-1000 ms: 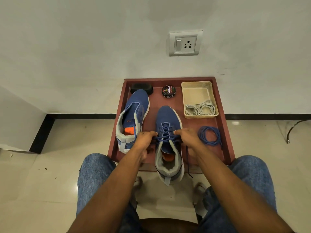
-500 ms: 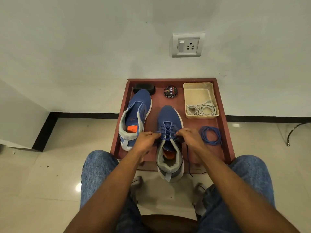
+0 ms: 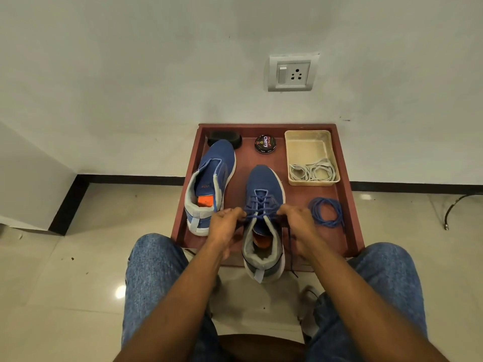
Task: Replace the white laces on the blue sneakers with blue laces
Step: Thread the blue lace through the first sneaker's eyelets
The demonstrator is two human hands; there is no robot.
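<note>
Since a second ago both hands have stayed at the top eyelets, while the camera has tipped slightly so the tray sits lower in view; the lacing looks the same. The left hand (image 3: 226, 222) has its fingers curled, pinching the blue lace (image 3: 257, 208) at the left side of the near sneaker (image 3: 264, 223). The right hand (image 3: 298, 220) is curled on the lace at the right side, and a loose end hangs down past the tray's front edge beside that wrist. The near sneaker lies between the two hands, toe pointing away, its heel overhanging the red tray (image 3: 351, 205). The second sneaker (image 3: 210, 186), unlaced, rests left of the left hand, just beyond it. A coiled spare blue lace (image 3: 326, 212) lies on the tray just right of the right hand. The white laces (image 3: 312, 171) sit in a cream tub (image 3: 311, 137) at the far right corner.
</note>
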